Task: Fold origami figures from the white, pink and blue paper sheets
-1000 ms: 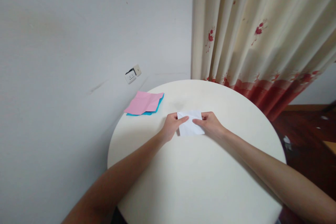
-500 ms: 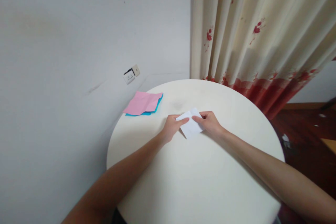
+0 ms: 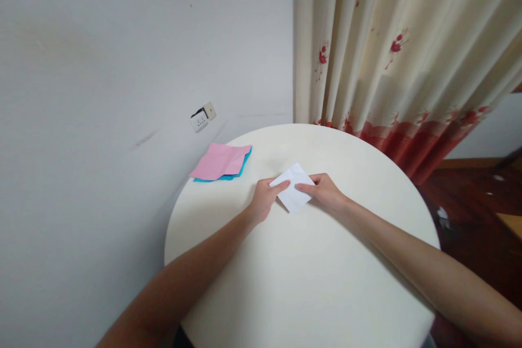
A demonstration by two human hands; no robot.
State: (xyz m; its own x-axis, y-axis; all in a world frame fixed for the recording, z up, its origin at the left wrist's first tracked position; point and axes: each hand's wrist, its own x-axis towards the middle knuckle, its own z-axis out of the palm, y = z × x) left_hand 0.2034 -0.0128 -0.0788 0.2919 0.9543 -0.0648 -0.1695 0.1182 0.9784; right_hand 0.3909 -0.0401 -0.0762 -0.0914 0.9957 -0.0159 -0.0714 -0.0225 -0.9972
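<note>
Fingers of the left hand [image 3: 264, 199] and right hand [image 3: 324, 191] pinch opposite edges of a small folded white paper sheet [image 3: 292, 189], turned cornerwise, on the round cream table [image 3: 310, 283]. Pink-and-blue paper squares [image 3: 221, 162] lie left of the sheet, apart.

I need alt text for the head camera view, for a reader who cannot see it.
Two bare hands, left hand and right hand, hold a small white paper on a round white table. Pink paper lies over blue paper at its far left edge.
</note>
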